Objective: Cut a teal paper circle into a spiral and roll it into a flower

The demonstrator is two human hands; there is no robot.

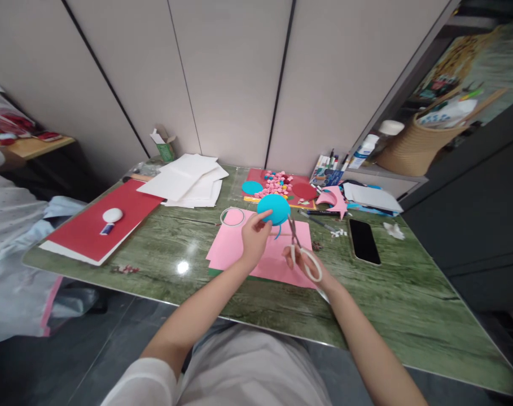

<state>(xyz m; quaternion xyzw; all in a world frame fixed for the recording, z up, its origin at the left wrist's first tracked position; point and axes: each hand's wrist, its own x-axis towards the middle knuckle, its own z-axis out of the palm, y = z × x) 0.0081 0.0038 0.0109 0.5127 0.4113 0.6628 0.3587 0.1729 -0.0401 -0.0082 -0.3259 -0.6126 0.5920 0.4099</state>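
Observation:
My left hand (pixel 256 235) pinches the lower edge of a blue paper circle (pixel 275 208), held up over the table. A thin curled strip of blue paper (pixel 278 232) hangs below the circle. In my right hand (pixel 309 265) is a pair of scissors (pixel 306 260) with white handles, its blades pointing up beside the circle's right edge. Under both hands lie pink paper sheets (pixel 226 251), with a green sheet (pixel 216 272) showing at their lower edge. A clear ring (pixel 221 217) rests on the upper left of the pink paper.
Behind my hands, a red sheet (pixel 256 176) bears pink pieces (pixel 277 183), another blue circle (pixel 252 188) and a red circle (pixel 304 191). White papers (pixel 184 176) and red paper (pixel 95 225) lie left. A phone (pixel 364 241) and a cut pink sheet (pixel 338 198) are right.

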